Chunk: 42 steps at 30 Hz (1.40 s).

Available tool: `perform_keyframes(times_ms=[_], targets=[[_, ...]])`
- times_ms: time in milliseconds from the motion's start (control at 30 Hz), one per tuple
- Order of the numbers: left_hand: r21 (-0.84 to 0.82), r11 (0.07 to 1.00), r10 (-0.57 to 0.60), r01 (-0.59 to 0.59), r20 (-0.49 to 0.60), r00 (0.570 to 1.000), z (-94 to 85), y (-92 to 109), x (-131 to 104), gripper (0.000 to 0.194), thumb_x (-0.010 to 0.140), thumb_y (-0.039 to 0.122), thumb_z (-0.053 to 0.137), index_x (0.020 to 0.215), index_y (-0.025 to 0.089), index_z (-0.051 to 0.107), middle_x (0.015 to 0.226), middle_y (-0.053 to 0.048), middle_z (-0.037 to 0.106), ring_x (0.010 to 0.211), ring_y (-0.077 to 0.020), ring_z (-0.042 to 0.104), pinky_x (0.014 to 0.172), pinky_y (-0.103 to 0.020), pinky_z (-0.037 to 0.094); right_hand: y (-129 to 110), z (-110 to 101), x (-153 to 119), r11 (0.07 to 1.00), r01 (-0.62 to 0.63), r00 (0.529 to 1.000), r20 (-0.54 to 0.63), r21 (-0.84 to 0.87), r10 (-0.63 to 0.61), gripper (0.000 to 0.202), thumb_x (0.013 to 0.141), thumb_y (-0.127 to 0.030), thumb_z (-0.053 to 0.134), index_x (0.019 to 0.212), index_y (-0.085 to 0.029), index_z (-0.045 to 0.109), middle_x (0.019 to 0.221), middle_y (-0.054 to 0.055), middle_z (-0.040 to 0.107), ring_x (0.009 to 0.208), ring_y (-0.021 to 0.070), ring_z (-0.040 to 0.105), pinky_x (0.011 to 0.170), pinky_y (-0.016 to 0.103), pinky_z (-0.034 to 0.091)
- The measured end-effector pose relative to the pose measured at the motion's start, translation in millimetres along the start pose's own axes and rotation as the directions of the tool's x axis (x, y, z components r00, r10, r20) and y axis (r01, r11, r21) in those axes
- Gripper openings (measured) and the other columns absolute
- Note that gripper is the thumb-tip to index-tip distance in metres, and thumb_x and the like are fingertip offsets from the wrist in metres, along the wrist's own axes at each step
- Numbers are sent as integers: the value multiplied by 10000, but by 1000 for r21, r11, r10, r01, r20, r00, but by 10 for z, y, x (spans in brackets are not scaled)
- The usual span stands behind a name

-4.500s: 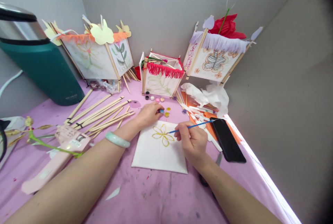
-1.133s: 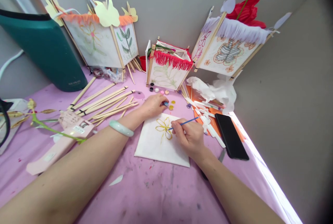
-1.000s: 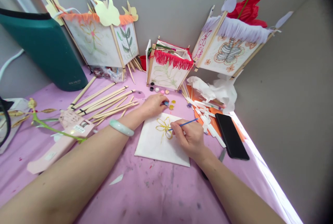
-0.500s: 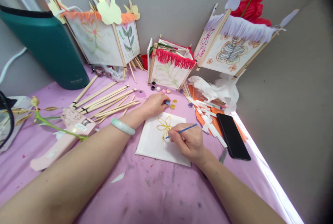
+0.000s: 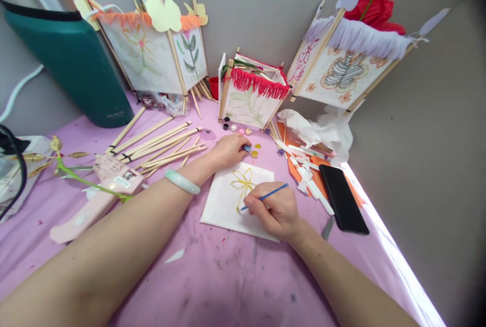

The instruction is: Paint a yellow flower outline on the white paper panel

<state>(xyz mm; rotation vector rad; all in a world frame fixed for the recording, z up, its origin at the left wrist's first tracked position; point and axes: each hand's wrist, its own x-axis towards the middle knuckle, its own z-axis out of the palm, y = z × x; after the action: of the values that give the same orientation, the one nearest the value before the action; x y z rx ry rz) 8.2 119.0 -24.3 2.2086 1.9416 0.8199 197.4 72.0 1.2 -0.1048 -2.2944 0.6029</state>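
Observation:
My right hand [image 5: 274,209] grips a thin blue paintbrush [image 5: 274,192] in a pen hold. The brush tip touches a white square panel [image 5: 220,200], which lies flat on the cloth. On the panel is a flower outline [image 5: 243,180] in yellow paint, with a line running down from it. Beyond the panel's far edge, my left hand [image 5: 231,151] rests with its fingers curled around a small blue paint pot [image 5: 247,148]; the fingertips are partly hidden. Two yellow paint pots [image 5: 255,154] stand just right of it.
Behind stand three painted lanterns: orange-fringed [image 5: 140,58], red-fringed [image 5: 250,104] and lilac-fringed [image 5: 337,79]. Wooden sticks [image 5: 163,145], a pink glue gun [image 5: 91,210] and a teal bottle [image 5: 72,64] are left. Right lie paper strips [image 5: 309,175], a black phone [image 5: 343,199] and a blade [image 5: 327,228].
My right hand has drawn the brush tip slightly down and toward me, lengthening the yellow line below the flower. My left hand stays in place. The whole view has shifted a little.

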Motion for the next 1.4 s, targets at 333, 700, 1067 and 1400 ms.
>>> perform_keyframes(times_ms=[333,700,1067,1400], targets=[[-20,1000,1,-2,-11,1000,-8,9,-11,239,788,222,563,1000,165,657,983,-69,632,822,-172,583,766,-279,458,-71,31,14,978,-137,989,75,155,126,276,894,-222,469,657,-164,598,534,-4,616,497,90,585,506,206,454],[-90,995,28,-31,-29,999,-45,54,-19,214,770,186,557,962,159,647,879,-49,632,768,-154,567,701,-256,430,300,-223,93,844,-454,642,-552,284,531,233,902,-357,475,849,-157,581,677,8,645,496,87,579,507,220,475],[-177,983,33,-36,-18,999,32,-26,-15,183,768,221,542,924,172,626,682,10,599,600,-113,516,580,-218,376,428,-236,11,869,-484,774,-515,-106,369,197,896,-289,480,800,-181,613,697,18,680,528,109,605,548,235,476],[-272,962,27,-12,53,998,-49,58,-26,207,741,225,534,912,170,636,685,14,589,587,-108,496,562,-222,365,485,-227,-22,854,-488,787,-514,-182,340,186,895,-275,488,836,-180,636,740,18,708,546,118,635,603,245,479]])
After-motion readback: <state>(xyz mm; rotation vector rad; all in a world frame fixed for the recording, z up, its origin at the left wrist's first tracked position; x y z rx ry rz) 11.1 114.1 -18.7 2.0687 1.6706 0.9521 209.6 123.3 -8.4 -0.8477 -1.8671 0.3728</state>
